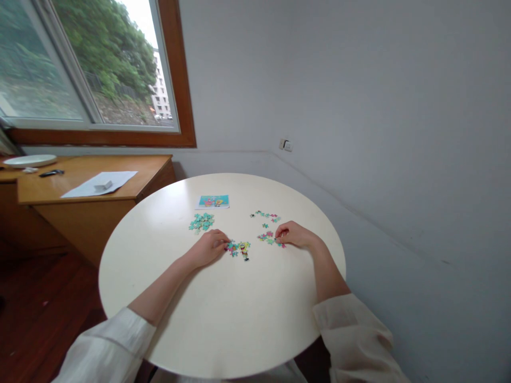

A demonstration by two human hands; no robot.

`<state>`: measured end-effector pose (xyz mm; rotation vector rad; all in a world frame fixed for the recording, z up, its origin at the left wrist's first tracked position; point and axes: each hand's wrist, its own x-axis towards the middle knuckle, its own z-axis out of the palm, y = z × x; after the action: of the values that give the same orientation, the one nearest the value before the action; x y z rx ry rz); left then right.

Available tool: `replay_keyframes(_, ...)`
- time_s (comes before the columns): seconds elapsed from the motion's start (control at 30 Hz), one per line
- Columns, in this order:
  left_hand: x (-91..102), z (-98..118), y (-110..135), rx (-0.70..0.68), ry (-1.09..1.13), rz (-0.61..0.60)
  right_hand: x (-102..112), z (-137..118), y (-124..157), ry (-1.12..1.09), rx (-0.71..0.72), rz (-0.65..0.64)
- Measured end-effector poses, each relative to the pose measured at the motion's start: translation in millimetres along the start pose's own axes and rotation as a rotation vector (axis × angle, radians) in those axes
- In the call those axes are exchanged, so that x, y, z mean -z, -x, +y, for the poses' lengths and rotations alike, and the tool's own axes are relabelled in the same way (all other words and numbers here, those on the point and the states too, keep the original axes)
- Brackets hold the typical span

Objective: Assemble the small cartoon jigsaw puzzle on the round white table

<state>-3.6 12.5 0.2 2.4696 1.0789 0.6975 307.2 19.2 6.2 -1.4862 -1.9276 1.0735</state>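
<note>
A partly joined jigsaw puzzle (244, 249), with a yellow cartoon figure on it, lies on the round white table (223, 314). My left hand (211, 247) rests at its left edge, fingers curled together on a pink-and-green puzzle piece there. To the right, my right hand (294, 234) reaches into a small group of loose pink and green puzzle pieces (266, 237). Its thumb and fingertips pinch a small dark-marked puzzle piece, partly hidden by the fingers. Farther back, more loose pieces (264, 214) lie in a scattered arc.
Beyond my left hand is a heap of mint-green puzzle pieces (202, 222). A picture card (213, 201) with cartoon figures lies behind it. On the left, a wooden desk (155, 167) holds white paper (82, 187), a small box (103, 185) and a white plate (30, 160). Walls stand close behind and right.
</note>
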Motion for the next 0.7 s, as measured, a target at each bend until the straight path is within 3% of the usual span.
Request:
replay_keyframes(0.47,-1.6,-2.1,0.1,-0.012,0.001,0.01,-4.9,-7.9,0.8,-0.181,0.022,0.045)
replay_keyframes(0.7,-0.7,-0.4,-0.3,-0.006,0.01,0.0,-8.3,-5.7,-4.6,-0.116,0.071,0.109)
